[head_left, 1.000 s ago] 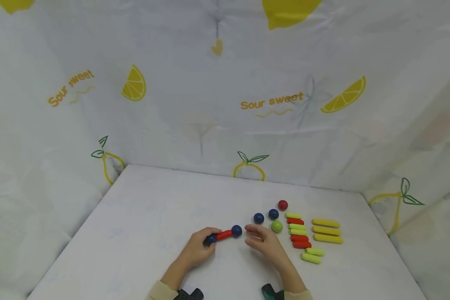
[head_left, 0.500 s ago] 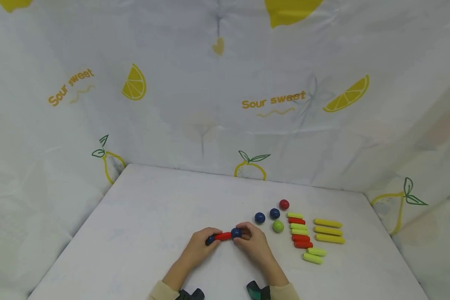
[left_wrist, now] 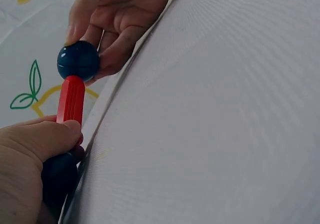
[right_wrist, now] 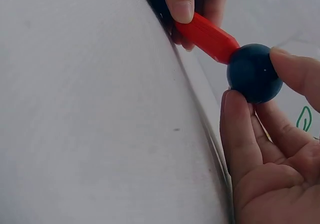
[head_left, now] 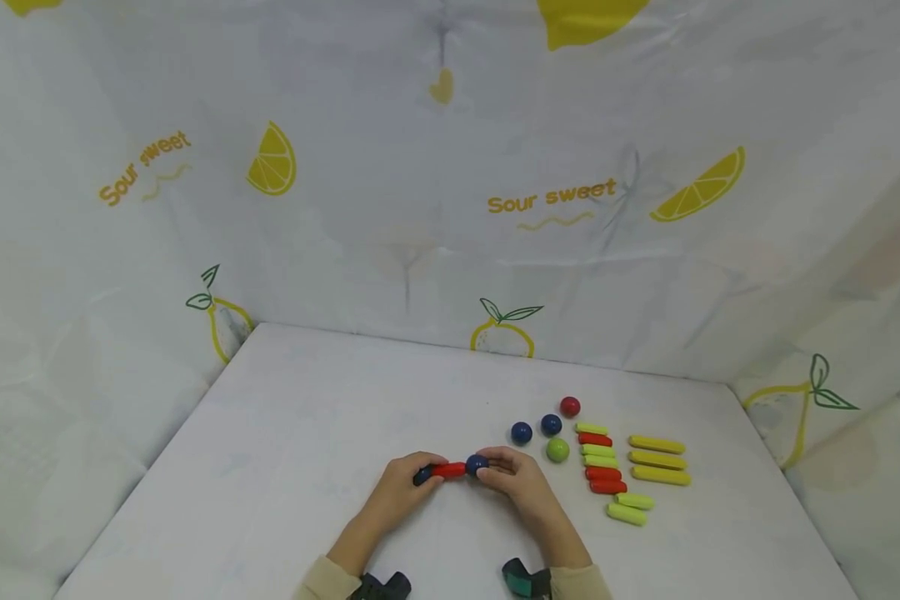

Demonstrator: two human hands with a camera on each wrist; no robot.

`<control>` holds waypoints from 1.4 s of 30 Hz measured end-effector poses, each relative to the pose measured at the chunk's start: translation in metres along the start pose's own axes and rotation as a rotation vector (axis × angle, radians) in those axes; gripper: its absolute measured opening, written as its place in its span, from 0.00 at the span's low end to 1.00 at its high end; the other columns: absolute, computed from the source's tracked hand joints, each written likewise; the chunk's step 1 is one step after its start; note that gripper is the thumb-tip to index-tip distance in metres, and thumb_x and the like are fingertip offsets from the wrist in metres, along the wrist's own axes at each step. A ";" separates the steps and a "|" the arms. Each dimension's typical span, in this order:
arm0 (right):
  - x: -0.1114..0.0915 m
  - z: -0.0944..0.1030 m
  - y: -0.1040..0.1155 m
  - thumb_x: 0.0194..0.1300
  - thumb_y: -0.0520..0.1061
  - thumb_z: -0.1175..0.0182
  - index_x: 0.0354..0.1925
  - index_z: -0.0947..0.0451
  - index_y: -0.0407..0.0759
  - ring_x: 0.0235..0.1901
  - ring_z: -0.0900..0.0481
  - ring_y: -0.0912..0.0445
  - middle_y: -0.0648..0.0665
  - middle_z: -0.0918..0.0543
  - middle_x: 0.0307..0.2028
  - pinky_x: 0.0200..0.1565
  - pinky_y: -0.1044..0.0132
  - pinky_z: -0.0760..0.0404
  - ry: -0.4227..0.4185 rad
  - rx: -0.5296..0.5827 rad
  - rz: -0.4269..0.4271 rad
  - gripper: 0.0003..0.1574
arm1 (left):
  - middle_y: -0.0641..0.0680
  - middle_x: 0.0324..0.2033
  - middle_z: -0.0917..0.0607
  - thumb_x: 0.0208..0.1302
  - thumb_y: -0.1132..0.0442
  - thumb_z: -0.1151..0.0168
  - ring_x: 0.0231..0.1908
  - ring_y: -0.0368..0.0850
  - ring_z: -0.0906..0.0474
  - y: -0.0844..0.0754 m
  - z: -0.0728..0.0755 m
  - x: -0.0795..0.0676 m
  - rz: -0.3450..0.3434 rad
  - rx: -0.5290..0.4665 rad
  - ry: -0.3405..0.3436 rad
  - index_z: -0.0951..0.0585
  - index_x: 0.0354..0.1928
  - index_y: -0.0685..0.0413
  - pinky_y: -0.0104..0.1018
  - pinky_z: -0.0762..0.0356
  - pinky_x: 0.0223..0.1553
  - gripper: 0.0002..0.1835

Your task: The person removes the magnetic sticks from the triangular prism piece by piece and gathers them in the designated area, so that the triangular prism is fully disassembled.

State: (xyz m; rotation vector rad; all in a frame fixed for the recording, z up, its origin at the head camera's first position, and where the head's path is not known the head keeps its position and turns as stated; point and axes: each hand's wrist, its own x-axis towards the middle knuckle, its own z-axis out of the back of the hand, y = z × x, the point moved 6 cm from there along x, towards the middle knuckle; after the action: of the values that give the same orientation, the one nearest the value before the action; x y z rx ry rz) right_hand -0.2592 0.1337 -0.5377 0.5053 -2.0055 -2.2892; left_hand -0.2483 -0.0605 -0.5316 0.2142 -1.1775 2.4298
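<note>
A short red stick (head_left: 450, 470) joins two dark blue balls, one at each end. My left hand (head_left: 399, 490) pinches the stick between thumb and fingers. The left-hand ball (left_wrist: 60, 174) lies partly hidden under that hand. My right hand (head_left: 523, 487) holds the other ball (right_wrist: 255, 73) between thumb and fingertips, the palm turned up in the right wrist view. In the left wrist view, the red stick (left_wrist: 71, 100) meets this ball end-on.
Right of the hands on the white table (head_left: 307, 400) lie two blue balls (head_left: 521, 432), a green ball (head_left: 557, 450) and a red ball (head_left: 570, 407). Beside them is a column of short red and light green sticks (head_left: 603, 473), then three longer yellow sticks (head_left: 660, 476). A lemon-print sheet (head_left: 390, 208) hangs behind.
My right hand, apart from the assembly a second ago, has moved left and now pinches the right-hand blue ball. The left hand keeps its grip in nearly the same place.
</note>
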 end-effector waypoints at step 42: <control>-0.018 0.050 0.010 0.61 0.41 0.37 0.56 0.27 0.40 0.50 0.21 0.47 0.38 0.22 0.53 0.53 0.52 0.20 -0.461 -0.528 0.026 0.24 | 0.49 0.42 0.15 0.56 0.62 0.32 0.45 0.44 0.19 -0.001 0.001 -0.002 -0.094 0.057 -0.022 0.20 0.47 0.52 0.40 0.20 0.49 0.15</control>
State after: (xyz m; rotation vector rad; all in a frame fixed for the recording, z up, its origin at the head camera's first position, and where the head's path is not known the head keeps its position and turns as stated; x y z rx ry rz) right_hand -0.2573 0.1842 -0.5194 -0.0965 -1.4022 -2.9621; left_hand -0.2462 -0.0613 -0.5308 0.3070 -1.0839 2.3860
